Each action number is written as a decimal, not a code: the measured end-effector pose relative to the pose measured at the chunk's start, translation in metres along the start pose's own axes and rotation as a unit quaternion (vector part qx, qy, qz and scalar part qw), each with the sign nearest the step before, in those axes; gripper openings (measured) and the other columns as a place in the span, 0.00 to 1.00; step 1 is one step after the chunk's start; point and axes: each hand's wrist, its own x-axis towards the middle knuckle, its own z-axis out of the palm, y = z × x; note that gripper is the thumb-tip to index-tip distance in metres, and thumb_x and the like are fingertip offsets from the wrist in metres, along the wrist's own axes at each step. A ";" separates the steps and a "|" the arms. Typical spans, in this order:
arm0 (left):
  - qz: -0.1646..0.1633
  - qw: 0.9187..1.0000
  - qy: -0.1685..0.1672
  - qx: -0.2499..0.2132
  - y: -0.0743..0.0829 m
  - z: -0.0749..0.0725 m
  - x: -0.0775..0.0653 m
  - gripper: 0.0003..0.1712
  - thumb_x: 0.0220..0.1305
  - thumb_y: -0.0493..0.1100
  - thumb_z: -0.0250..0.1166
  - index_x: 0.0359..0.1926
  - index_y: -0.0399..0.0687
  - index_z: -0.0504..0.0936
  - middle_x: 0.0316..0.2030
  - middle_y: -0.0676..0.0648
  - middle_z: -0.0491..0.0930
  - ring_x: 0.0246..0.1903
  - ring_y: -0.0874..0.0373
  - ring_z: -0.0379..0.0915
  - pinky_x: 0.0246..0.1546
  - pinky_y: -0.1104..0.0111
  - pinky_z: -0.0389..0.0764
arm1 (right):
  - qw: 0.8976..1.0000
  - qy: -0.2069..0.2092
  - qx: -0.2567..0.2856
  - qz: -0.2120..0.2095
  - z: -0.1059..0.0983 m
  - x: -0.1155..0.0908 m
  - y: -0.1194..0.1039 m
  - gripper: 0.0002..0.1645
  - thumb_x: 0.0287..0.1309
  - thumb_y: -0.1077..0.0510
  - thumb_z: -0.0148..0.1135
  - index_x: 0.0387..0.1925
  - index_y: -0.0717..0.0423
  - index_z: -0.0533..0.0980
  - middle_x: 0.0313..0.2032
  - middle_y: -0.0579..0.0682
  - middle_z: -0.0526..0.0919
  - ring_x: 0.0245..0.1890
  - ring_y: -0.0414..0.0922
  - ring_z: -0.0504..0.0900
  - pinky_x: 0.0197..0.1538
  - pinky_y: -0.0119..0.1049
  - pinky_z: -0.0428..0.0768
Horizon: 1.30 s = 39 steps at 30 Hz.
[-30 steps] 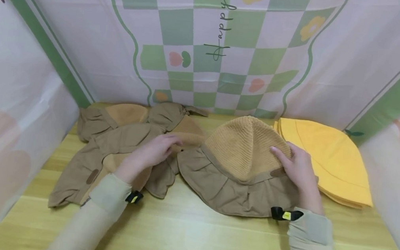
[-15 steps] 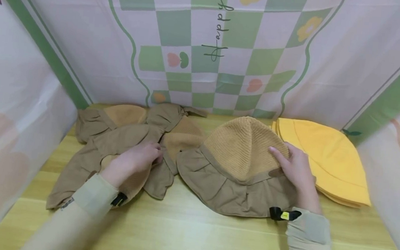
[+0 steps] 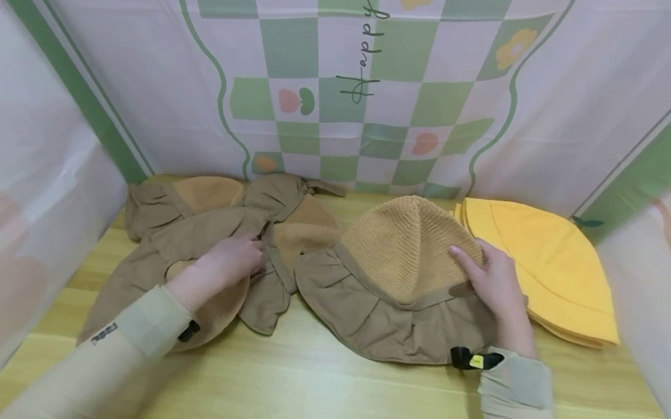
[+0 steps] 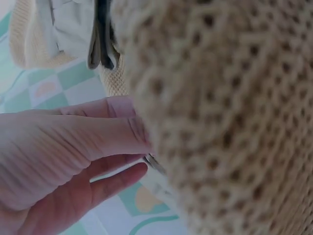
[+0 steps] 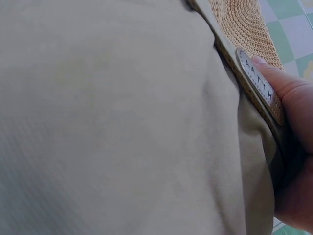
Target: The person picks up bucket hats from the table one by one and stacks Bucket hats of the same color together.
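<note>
Left hand pinches a brown-brimmed hat at lower left of frame, kinda overlapping two more hats. Right hand grips the knit hat mid-frame, yellow hats crowding it at right.

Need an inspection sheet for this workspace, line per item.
Surface: wooden table, bare along the front.
Things: front left hat overlaps the back left hat and meets the tied hat; center hat; yellow hat pile at right, count unclear.
Clutter: nothing seen.
Grips: left grip pinches the front left hat, fingertips partly hidden; right grip holds the center hat, thumb on its crown.
Cables: nothing seen.
Surroundings: checked cloth behind, printed "Happy".
</note>
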 end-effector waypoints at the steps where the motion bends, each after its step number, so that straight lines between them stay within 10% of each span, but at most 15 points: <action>1: 0.001 1.000 -0.001 0.001 -0.001 -0.002 -0.001 0.12 0.59 0.27 0.65 0.26 0.48 0.83 0.38 0.49 0.83 0.41 0.53 0.77 0.43 0.66 0.82 | 1.000 0.000 0.000 0.000 0.000 0.000 0.000 0.20 0.68 0.42 0.60 0.41 0.55 0.81 0.30 0.55 0.86 0.29 0.30 0.75 0.39 0.26 0.72; 10: -0.016 0.995 0.055 -0.081 -0.022 -0.019 -0.011 0.17 0.49 0.21 0.61 0.20 0.48 0.76 0.28 0.51 0.78 0.33 0.56 0.71 0.34 0.67 0.76 | 1.000 -0.002 0.008 -0.007 0.002 0.002 0.001 0.21 0.69 0.42 0.59 0.43 0.55 0.82 0.32 0.55 0.87 0.31 0.30 0.76 0.42 0.28 0.73; 19: -0.014 0.985 0.128 -0.117 -0.041 -0.043 -0.028 0.11 0.59 0.27 0.65 0.29 0.48 0.77 0.32 0.48 0.77 0.36 0.53 0.73 0.39 0.61 0.77 | 1.000 -0.002 0.007 -0.006 0.007 0.002 -0.004 0.22 0.70 0.42 0.58 0.45 0.58 0.81 0.33 0.58 0.87 0.36 0.51 0.81 0.45 0.38 0.75; 28: -0.024 0.978 0.160 -0.134 -0.054 -0.049 -0.031 0.09 0.63 0.31 0.66 0.42 0.43 0.76 0.43 0.42 0.81 0.47 0.45 0.79 0.47 0.54 0.82 | 1.000 0.001 0.017 -0.010 0.014 0.004 -0.009 0.22 0.71 0.44 0.57 0.45 0.60 0.81 0.35 0.59 0.87 0.34 0.48 0.79 0.47 0.46 0.76; 39: -0.006 0.951 0.231 -0.204 -0.066 -0.052 -0.026 0.04 0.68 0.35 0.63 0.42 0.45 0.76 0.38 0.47 0.82 0.42 0.51 0.80 0.45 0.58 0.81 | 1.000 0.000 0.022 -0.004 0.017 0.004 -0.011 0.24 0.71 0.43 0.56 0.47 0.60 0.80 0.33 0.59 0.86 0.31 0.48 0.77 0.48 0.49 0.77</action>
